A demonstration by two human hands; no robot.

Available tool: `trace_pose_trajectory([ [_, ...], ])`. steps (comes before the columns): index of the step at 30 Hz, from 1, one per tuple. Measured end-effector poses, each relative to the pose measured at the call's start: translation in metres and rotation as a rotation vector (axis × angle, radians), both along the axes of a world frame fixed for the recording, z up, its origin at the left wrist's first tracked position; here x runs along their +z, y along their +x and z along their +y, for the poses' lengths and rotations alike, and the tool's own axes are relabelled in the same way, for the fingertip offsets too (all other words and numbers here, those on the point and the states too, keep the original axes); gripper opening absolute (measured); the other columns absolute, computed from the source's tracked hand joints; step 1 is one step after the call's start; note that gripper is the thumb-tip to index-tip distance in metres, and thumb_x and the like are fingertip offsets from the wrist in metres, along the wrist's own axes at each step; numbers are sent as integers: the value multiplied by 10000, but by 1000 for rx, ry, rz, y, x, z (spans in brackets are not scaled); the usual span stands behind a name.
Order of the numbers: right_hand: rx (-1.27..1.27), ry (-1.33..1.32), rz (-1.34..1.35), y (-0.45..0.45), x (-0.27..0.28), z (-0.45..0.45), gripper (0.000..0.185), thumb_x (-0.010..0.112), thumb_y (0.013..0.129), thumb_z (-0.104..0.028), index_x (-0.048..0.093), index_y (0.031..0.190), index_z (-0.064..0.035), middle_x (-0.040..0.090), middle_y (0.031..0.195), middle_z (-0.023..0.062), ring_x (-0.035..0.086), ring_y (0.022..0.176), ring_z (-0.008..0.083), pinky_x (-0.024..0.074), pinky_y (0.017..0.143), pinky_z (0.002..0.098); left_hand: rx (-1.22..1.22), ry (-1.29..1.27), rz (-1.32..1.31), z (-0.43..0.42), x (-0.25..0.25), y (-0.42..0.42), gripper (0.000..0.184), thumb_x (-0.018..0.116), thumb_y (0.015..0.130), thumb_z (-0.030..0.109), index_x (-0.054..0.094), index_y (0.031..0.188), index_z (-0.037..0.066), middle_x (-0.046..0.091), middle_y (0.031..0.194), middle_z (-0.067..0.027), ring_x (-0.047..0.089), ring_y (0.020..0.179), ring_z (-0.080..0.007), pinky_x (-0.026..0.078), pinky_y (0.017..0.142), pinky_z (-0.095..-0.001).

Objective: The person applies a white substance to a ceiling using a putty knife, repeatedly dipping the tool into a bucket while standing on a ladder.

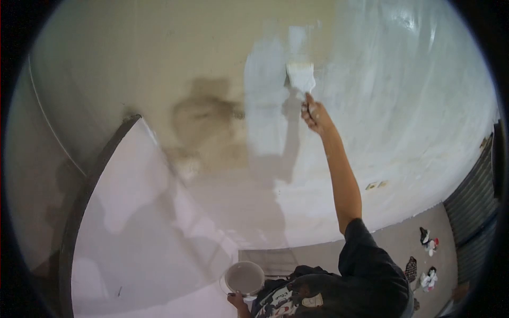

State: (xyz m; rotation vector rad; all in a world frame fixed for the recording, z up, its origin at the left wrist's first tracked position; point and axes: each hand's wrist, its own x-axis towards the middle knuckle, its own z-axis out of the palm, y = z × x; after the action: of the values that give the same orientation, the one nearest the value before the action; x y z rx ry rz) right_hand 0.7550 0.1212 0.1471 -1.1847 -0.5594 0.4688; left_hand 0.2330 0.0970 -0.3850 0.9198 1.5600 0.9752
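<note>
My right hand (317, 115) is raised to the wall and closed around the handle of a wide paintbrush (301, 79). The brush's bristles point up and touch or nearly touch the wall (212, 47), by a fresh white patch of paint (265, 100). Low in the view, my left hand (237, 299) grips the near edge of a round bucket (263, 280) held in front of my body. The bucket's inside looks greyish; how full it is I cannot tell.
A white-sided partition (132, 222) with a dark edge rises at the left. Wall sockets (376, 185) sit to the right of my arm. Several small items, perhaps shoes and bags (428, 278), lie on the floor (392, 238). A corrugated metal shutter (472, 196) stands at far right.
</note>
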Motion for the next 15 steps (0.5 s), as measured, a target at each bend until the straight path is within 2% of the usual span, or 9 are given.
trace_pose_trajectory([
  [2, 28, -43, 28, -6, -30, -3, 398, 455, 801, -447, 428, 629, -88, 380, 484, -20, 303, 340, 53, 186, 275, 179, -28, -31, 182, 3, -11, -1, 230, 632, 602, 32, 411, 626, -24, 455, 592, -89, 444, 549, -168, 386, 470, -310],
  [5, 56, -95, 116, -11, -79, -8, 393, 464, 800, -437, 424, 624, -88, 381, 500, -19, 318, 356, 52, 190, 276, 164, -46, -69, 114, 4, -13, -1, 224, 632, 595, 27, 418, 631, -25, 453, 585, -89, 439, 538, -176, 383, 467, -314],
  [8, 113, -107, 261, -11, -116, -14, 372, 468, 807, -409, 424, 631, -84, 382, 503, -13, 321, 357, 57, 194, 272, 162, -29, 79, 61, 3, -33, -6, 228, 640, 600, 33, 421, 631, -25, 447, 573, -79, 436, 530, -174, 382, 459, -319],
  [11, 200, -90, 453, 1, -111, -24, 316, 476, 817, -350, 439, 668, -74, 407, 535, -3, 352, 382, 67, 207, 269, 162, -55, -31, 105, 5, -19, -3, 243, 646, 604, 37, 414, 646, -22, 447, 595, -78, 431, 524, -168, 383, 458, -316],
  [14, 190, 111, 288, 13, -63, -40, 142, 484, 819, -233, 502, 794, -95, 499, 641, 8, 431, 465, 82, 245, 277, 152, -27, 33, -94, 3, -28, -4, 258, 648, 600, 37, 401, 648, -21, 444, 608, -78, 433, 528, -168, 385, 456, -311],
  [15, 200, 184, 269, 11, -32, -49, 118, 486, 817, -219, 510, 819, -104, 518, 668, 17, 448, 481, 87, 272, 292, 145, -24, 40, -54, 2, -29, -5, 249, 632, 603, 30, 394, 658, -17, 450, 626, -85, 439, 531, -167, 387, 451, -311],
])
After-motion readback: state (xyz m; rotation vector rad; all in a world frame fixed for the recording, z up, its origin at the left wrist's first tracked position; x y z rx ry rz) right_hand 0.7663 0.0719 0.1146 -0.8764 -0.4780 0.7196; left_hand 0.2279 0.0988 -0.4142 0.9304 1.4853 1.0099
